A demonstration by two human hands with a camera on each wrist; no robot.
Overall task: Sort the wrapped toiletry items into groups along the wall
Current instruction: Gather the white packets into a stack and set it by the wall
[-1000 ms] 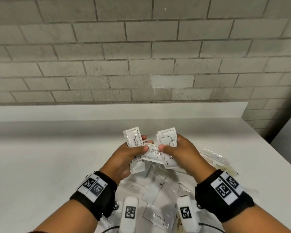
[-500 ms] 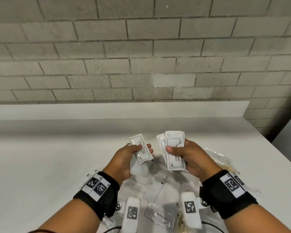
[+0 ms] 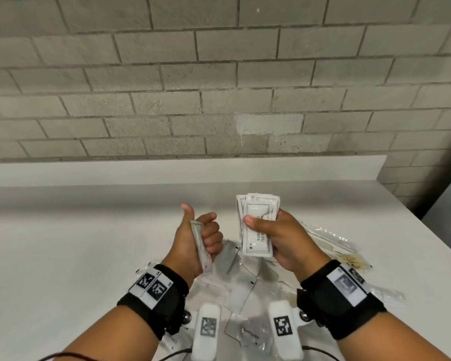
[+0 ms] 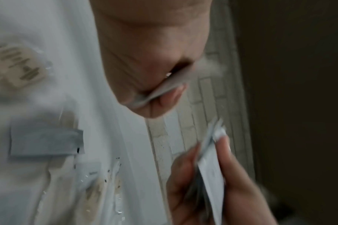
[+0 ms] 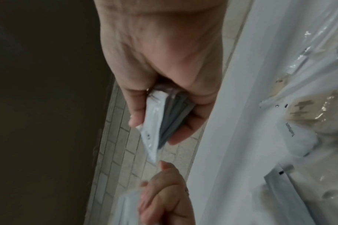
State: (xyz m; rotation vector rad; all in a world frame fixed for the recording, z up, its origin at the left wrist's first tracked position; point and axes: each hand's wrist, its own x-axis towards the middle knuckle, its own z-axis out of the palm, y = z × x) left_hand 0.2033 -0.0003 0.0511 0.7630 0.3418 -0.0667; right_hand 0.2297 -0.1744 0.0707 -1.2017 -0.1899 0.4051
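My right hand (image 3: 274,238) holds a small stack of white sachets (image 3: 258,225) upright above the counter, thumb across the printed front; the right wrist view shows the sachet stack (image 5: 160,121) fanned between thumb and fingers. My left hand (image 3: 201,238) grips white sachets (image 3: 201,246) edge-on in its curled fingers, thumb raised. In the left wrist view those sachets (image 4: 164,89) are pinched in the palm. Both hands hover over a loose pile of wrapped toiletry items (image 3: 242,290) on the white counter (image 3: 76,243).
A clear-wrapped comb (image 3: 326,238) and a tan-labelled packet (image 3: 352,264) lie right of the pile. A toothpaste packet (image 3: 250,337) sits near the front edge. The counter's low white backsplash (image 3: 167,173) runs along the grey brick wall (image 3: 219,87). The counter ends at the right.
The hands have drawn apart. The sachet held between both hands a second ago has gone to one hand; the left hand has turned its sachets edge-on and lifted its thumb.
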